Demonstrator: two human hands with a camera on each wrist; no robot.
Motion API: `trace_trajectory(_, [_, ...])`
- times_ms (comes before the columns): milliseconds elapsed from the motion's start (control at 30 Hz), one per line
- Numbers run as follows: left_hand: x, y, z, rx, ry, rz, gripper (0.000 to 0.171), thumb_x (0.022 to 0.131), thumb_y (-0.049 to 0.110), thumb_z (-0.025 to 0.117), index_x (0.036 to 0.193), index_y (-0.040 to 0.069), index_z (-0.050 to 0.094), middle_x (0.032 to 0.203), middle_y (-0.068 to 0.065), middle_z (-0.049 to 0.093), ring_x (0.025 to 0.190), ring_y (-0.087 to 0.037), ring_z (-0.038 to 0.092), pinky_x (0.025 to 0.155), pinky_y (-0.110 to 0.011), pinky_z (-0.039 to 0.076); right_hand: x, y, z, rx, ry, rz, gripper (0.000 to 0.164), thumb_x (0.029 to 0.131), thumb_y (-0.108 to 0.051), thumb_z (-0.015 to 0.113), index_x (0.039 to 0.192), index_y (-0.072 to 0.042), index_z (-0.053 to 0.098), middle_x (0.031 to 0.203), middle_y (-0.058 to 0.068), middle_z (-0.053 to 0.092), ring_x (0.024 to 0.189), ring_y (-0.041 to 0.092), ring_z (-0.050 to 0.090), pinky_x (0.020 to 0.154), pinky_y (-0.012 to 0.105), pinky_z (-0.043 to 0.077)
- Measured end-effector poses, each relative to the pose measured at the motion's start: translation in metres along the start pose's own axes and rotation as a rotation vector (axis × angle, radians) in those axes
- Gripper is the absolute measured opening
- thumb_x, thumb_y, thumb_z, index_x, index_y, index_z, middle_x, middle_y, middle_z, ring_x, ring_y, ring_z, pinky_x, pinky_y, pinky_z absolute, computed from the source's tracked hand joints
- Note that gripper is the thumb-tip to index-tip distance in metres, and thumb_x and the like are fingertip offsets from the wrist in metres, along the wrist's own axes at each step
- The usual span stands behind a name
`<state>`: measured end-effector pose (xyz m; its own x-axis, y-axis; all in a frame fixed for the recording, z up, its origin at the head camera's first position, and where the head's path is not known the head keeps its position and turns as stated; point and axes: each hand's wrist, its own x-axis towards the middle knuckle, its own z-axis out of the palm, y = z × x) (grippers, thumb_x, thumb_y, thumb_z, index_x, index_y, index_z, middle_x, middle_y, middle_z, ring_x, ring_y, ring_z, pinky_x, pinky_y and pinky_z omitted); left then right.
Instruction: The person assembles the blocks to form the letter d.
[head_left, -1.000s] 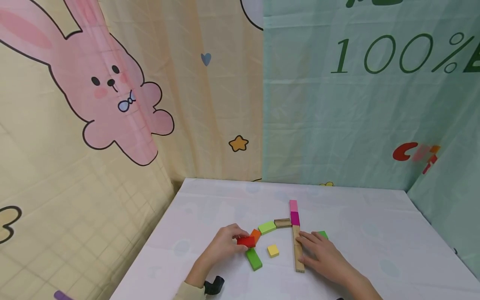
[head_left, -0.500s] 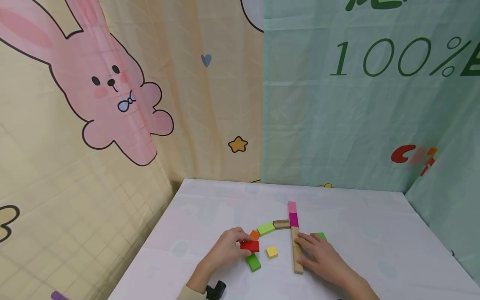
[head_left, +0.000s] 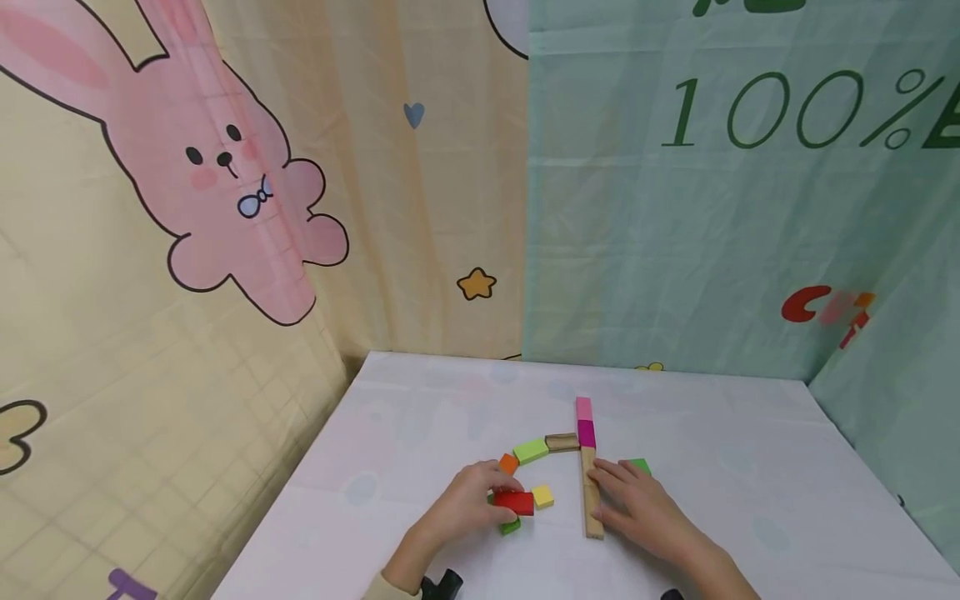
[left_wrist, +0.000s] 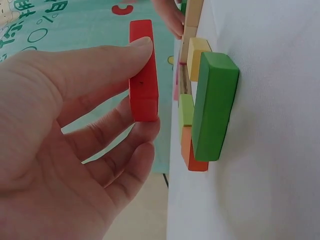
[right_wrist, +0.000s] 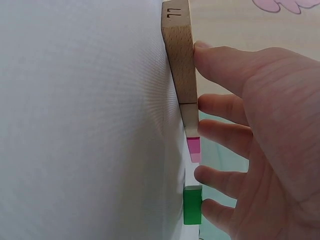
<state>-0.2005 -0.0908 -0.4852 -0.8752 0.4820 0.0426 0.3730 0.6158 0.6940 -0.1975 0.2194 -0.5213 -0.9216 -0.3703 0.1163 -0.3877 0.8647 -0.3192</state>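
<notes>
My left hand (head_left: 463,502) pinches a red block (head_left: 513,503) between thumb and fingers. In the left wrist view, that block is raised off the white cloth. Beneath the hand lies a green block (left_wrist: 215,105), mostly covered in the head view. The right hand (head_left: 651,510) rests its thumb and fingertips along a row of plain wooden blocks (head_left: 591,492), its fingers fairly straight. Under its outer fingers is another green block (right_wrist: 192,207). A yellow block (head_left: 543,497) lies just beyond the red block's right end.
From the wooden row, dark pink (head_left: 587,433) and light pink (head_left: 584,408) blocks continue toward the back. A brown grooved block (head_left: 562,442), a lime block (head_left: 531,451) and an orange block (head_left: 508,463) curve leftward. Curtains hang behind the white table (head_left: 420,400).
My left hand has carried the red block rightward and slightly nearer, from beside the orange block to over the green one, close to the yellow block. The right hand stays on the wooden row.
</notes>
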Motion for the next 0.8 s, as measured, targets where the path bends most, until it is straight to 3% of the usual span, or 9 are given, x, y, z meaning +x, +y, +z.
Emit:
trace_trajectory(400, [0.004,0.014,0.013,0.023,-0.025,0.064,0.03,0.079,0.016,0.087,0.107,0.023,0.079,0.095,0.019,0.062,0.086,-0.004,0.053,0.073,-0.023,0.047,0.001,0.002,0.001,-0.02,-0.003,0.0,0.068,0.088,-0.054,0.071,0.143,-0.017,0.058,0.148,0.003,0.051,0.134,0.037,0.044,0.104,0.063,0.037])
trace_trajectory(800, [0.011,0.012,0.032,0.106,-0.08,0.091,0.03,0.081,0.021,0.087,0.11,0.025,0.079,0.088,0.019,0.057,0.08,0.001,0.049,0.066,-0.019,0.045,0.001,0.0,0.001,-0.007,-0.012,0.022,0.07,0.086,-0.056,0.072,0.143,-0.019,0.058,0.148,0.002,0.051,0.134,0.035,0.044,0.103,0.063,0.039])
